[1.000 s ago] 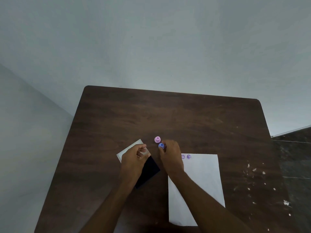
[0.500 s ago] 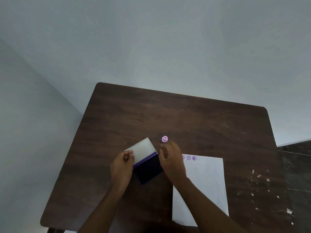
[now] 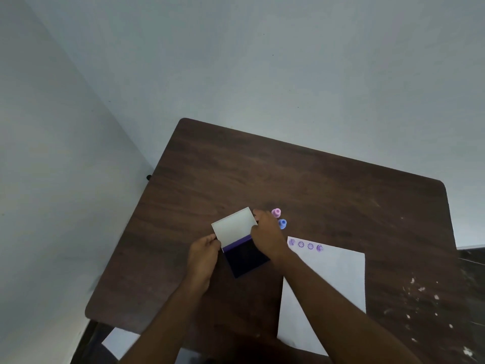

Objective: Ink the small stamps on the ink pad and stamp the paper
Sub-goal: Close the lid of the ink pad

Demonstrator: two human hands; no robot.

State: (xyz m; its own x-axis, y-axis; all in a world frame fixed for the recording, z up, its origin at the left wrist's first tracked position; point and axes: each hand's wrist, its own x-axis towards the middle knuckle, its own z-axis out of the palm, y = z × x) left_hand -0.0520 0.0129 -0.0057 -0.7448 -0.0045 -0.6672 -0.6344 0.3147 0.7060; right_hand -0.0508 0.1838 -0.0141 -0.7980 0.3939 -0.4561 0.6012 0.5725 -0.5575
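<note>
Both hands are gripping the ink pad's white lid (image 3: pixel 234 223), left hand (image 3: pixel 203 256) and right hand (image 3: pixel 266 239); pink stamp (image 3: pixel 276 212) and blue stamp (image 3: pixel 282 223) are standing just beyond the right fingers.

My two arms enter from the lower edge, both bare from forearm to fingertips, with no sleeve reaching into view. My left hand (image 3: pixel 203 254) and right hand (image 3: pixel 266 237) carry no rings, watch, bands or gloves; nails are too dim to make out in the low light.
</note>
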